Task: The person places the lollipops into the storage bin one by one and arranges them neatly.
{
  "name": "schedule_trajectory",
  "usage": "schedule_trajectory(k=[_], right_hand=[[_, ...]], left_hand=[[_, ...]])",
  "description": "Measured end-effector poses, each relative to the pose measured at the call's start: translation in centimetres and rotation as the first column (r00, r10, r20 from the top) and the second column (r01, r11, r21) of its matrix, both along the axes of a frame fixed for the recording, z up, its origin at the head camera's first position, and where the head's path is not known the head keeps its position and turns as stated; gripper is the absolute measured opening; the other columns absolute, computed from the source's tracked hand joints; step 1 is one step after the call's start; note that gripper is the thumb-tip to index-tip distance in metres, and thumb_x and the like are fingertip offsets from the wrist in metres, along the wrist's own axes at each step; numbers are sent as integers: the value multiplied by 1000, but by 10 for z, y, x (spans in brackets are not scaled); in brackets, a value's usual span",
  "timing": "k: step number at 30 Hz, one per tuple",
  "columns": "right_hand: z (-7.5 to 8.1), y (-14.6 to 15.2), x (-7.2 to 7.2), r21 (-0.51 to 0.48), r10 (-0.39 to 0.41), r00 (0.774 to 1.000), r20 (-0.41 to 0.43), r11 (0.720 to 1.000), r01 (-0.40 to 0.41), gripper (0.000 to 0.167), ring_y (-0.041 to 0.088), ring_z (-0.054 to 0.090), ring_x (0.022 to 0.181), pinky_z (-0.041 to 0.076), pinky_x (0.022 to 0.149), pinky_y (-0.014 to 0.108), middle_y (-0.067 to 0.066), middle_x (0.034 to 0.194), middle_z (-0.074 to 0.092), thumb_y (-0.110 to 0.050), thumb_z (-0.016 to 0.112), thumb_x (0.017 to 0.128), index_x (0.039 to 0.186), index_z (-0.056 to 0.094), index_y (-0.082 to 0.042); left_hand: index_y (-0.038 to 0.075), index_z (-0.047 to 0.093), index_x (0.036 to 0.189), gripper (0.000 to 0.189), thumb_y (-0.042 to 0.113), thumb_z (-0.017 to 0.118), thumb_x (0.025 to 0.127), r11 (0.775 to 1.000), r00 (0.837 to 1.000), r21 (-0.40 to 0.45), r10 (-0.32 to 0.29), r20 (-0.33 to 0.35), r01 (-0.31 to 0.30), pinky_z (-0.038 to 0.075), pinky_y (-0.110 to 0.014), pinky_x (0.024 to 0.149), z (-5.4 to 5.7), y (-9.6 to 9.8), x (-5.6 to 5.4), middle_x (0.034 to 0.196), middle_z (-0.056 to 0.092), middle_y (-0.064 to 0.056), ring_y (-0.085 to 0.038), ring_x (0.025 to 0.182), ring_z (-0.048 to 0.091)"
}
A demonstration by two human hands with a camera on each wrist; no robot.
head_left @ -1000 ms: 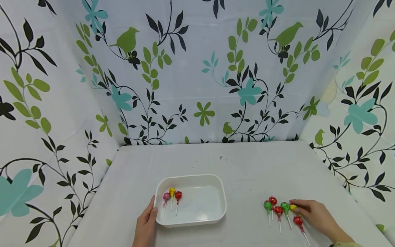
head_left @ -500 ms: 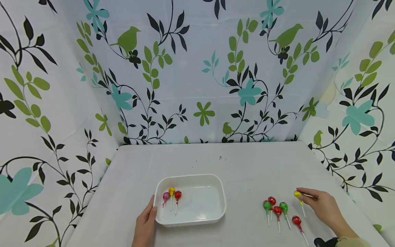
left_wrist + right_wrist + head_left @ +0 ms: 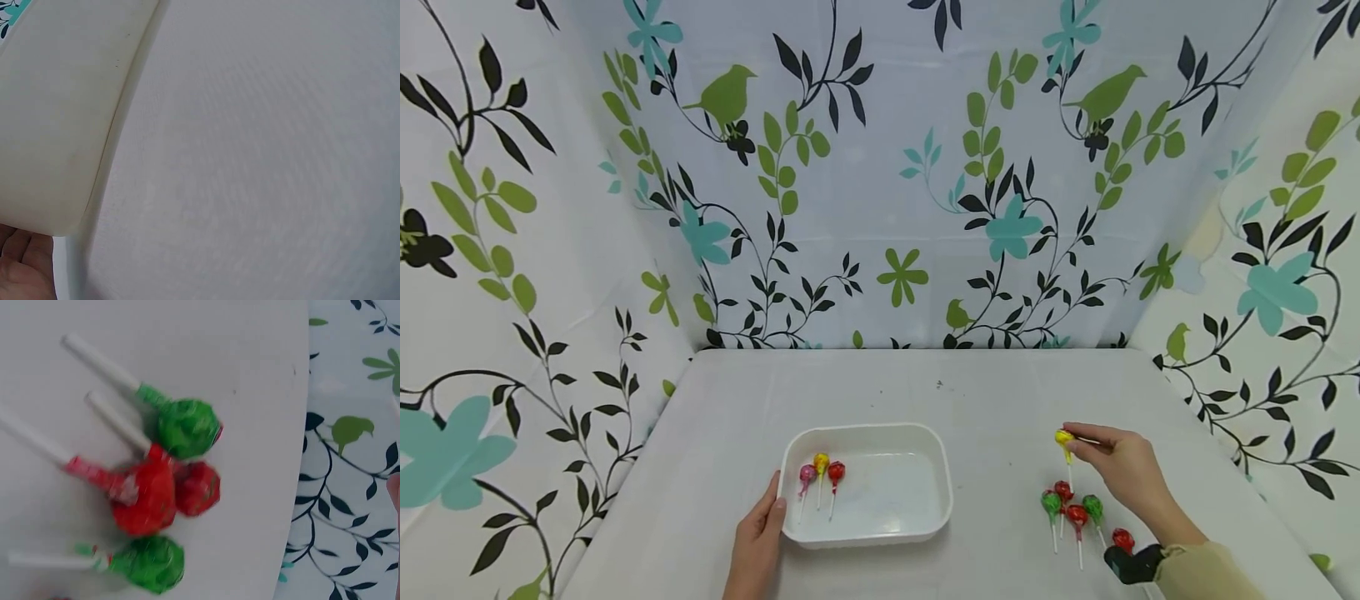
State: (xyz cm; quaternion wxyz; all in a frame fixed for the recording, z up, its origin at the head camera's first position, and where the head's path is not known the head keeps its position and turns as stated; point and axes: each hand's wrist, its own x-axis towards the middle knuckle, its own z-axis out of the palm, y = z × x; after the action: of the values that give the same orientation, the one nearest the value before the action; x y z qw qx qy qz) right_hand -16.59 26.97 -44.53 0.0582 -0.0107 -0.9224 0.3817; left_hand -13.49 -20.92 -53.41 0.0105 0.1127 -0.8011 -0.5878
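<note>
My right hand (image 3: 1123, 471) pinches a yellow lollipop (image 3: 1063, 437) by its wrapped head, stick pointing down, above the table and behind a loose group of lollipops. In that group lie a green lollipop (image 3: 1051, 502), another green lollipop (image 3: 1093, 506) and several red ones, such as the red lollipop (image 3: 147, 497) in the right wrist view. My left hand (image 3: 756, 537) grips the left edge of a white tray (image 3: 895, 500), thumb at its rim. Inside, toward the left, lie a pink lollipop (image 3: 807, 474), a yellow one (image 3: 822, 461) and a red one (image 3: 837, 472).
A white cloth covers the table (image 3: 985, 392). Patterned fabric (image 3: 865, 192) with leaves and birds encloses the back and both sides. One red lollipop (image 3: 1123, 539) is partly hidden by a black strap (image 3: 1133, 565) at my right wrist.
My right hand lifted the yellow lollipop out of the group on the right, then carried it left and farther back. My left hand kept its hold on the tray.
</note>
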Motion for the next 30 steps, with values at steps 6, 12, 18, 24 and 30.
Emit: schedule_trajectory(k=[6, 12, 18, 24, 30], right_hand=[[0, -51, -18, -83, 68, 998, 3, 994, -68, 32, 20, 75, 96, 61, 69, 17, 17, 119, 75, -16, 73, 95, 125, 73, -5], [-8, -108, -37, -128, 135, 991, 2, 983, -134, 26, 20, 76, 98, 66, 82, 27, 10, 111, 78, -11, 76, 91, 117, 77, -7], [-10, -167, -50, -95, 208, 978, 14, 974, -205, 22, 16, 75, 91, 66, 78, 28, 3, 101, 80, -8, 80, 86, 108, 80, -8], [-11, -216, -62, 0, 362, 929, 70, 932, -363, 20, 17, 75, 92, 66, 77, 29, 5, 101, 78, -10, 78, 88, 107, 79, -5], [-9, -252, -72, 114, 444, 881, 162, 878, -464, 12, 11, 66, 80, 62, 69, 24, 3, 92, 75, -8, 77, 89, 100, 77, -3]], left_hand=[[2, 34, 156, 49, 19, 43, 111, 1000, 1000, -3, 4, -29, -4, 31, -56, 123, -2, -2, 0, 164, 31, -13, -40, 153, 29], [2, 35, 156, 49, 17, 44, 111, 1000, 999, 19, 8, -34, -7, 31, -55, 123, -3, -2, -1, 164, 31, -13, -39, 153, 28], [3, 36, 156, 48, 17, 45, 110, 1000, 998, 28, 7, -55, -6, 32, -52, 123, -3, -3, -2, 163, 32, -12, -38, 153, 29], [1, 37, 155, 48, 15, 45, 110, 999, 998, 44, 2, -60, 1, 32, -50, 122, -3, -4, -2, 163, 33, -13, -37, 153, 29], [0, 36, 155, 49, 16, 45, 110, 999, 999, 54, -2, -53, 5, 31, -54, 123, -1, -4, 0, 163, 32, -14, -38, 153, 29]])
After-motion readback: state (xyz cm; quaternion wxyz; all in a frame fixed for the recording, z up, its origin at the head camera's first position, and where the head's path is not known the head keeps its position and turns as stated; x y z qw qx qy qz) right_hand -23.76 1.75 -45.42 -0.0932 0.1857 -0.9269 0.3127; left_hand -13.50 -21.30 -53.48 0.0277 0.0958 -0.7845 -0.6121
